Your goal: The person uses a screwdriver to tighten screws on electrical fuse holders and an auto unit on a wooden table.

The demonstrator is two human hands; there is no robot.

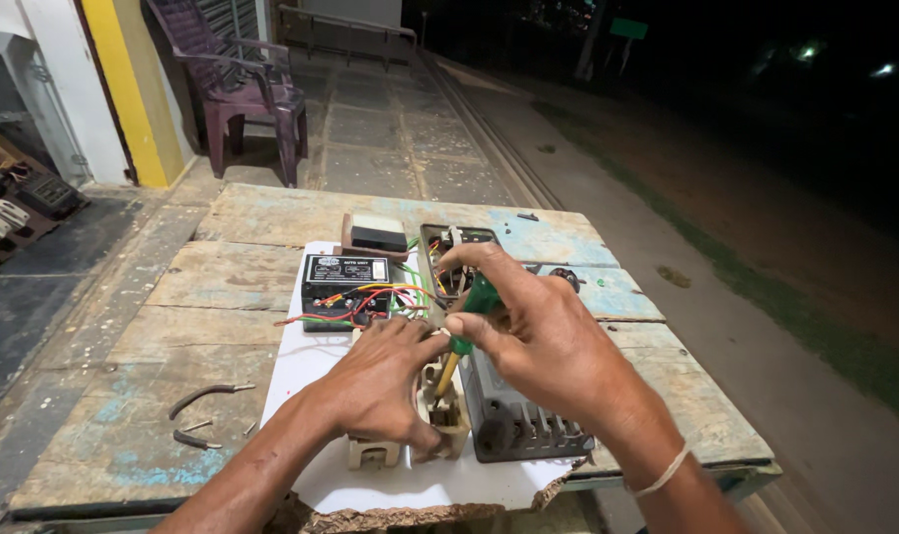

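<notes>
Beige switch parts (439,415) lie on a white sheet (311,361) atop the worn wooden table (172,326), beside a grey metal unit (513,425). Left hand (380,386) clamps down over them, fingers curled. Right hand (543,331) grips a green-handled screwdriver (466,321), tip down into the parts.

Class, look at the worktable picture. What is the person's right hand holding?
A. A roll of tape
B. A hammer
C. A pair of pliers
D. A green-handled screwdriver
D: the right hand grips a green-handled screwdriver, its tip pointing down at the beige socket piece that the left hand steadies on the white sheet.
</notes>
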